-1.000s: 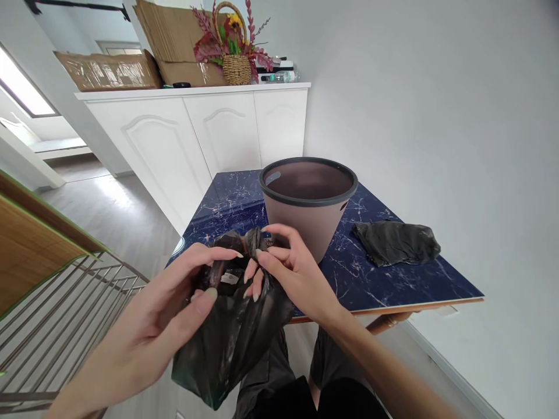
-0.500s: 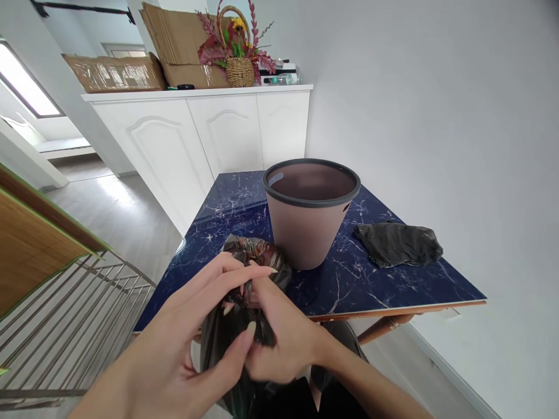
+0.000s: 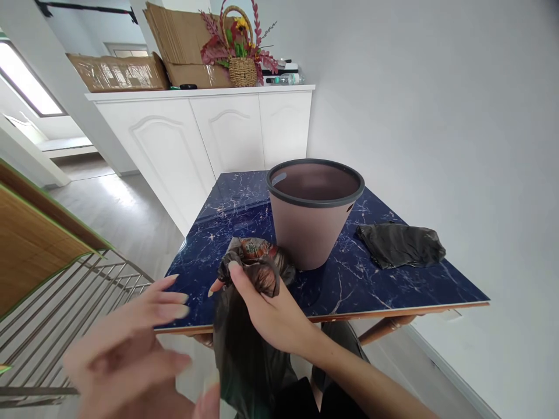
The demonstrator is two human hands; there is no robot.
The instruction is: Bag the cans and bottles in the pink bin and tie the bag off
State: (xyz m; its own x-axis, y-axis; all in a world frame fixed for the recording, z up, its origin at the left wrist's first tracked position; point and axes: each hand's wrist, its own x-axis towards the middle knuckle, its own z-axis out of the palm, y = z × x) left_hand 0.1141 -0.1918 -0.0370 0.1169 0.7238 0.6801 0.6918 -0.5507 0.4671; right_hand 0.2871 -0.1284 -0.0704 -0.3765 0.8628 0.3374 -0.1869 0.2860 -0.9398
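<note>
My right hand (image 3: 271,308) grips the gathered part of a thin black plastic bag (image 3: 244,355), its thumb lying along the bunched film. Below the hand the bag hangs past the table's front edge. Above it, crumpled dark film lies on the tabletop over something reddish with printing (image 3: 257,249), which I cannot make out. My left hand (image 3: 144,349) is off the bag at the lower left, fingers spread and somewhat blurred, holding nothing. Just behind the right hand stands an upright taupe trash can (image 3: 305,233) with a dark grey rim; its visible inside shows no liner.
A folded black plastic bag (image 3: 402,245) lies on the right of the blue marbled table (image 3: 349,291). To the left is a metal rack (image 3: 100,297). Behind, a white cabinet (image 3: 236,128) bears cardboard boxes (image 3: 122,73) and a flower basket (image 3: 243,71). A wall borders the right.
My left hand has let go of the bag and moved left and down, its fingers spreading. My right hand still holds the bag, slightly higher, and more of the bag now shows.
</note>
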